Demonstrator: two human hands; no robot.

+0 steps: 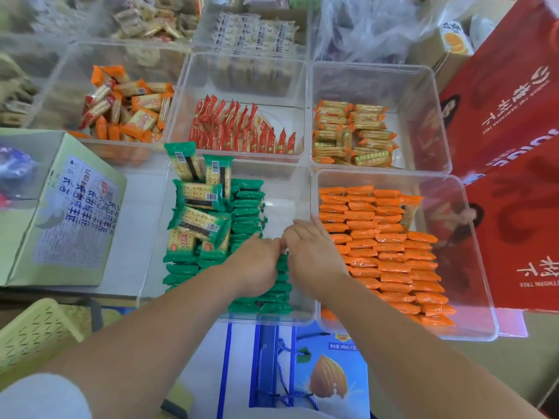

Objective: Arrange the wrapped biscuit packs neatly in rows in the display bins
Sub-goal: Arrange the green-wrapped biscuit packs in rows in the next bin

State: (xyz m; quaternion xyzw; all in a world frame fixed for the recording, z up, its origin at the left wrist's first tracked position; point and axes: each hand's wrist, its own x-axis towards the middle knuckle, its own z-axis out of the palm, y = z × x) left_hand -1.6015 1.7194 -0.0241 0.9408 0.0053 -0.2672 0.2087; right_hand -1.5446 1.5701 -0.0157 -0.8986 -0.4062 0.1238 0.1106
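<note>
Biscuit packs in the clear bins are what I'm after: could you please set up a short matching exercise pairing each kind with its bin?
Packs:
1. green packs
2. red packs
3. tidy orange packs
4. jumbled orange-and-red packs

Bins:
A. near right bin
B. middle-row left bin
C. near centre bin
D. middle-row centre bin

Pairs: 1-C, 2-D, 3-A, 4-B

The green packs [248, 207] show pale yellow biscuits and a dark stripe where they lie flat. The orange packs [390, 246] are plain bright orange. The big carton [514, 101] is red with white letters, the basket [33, 331] pale yellow with small slits.
</note>
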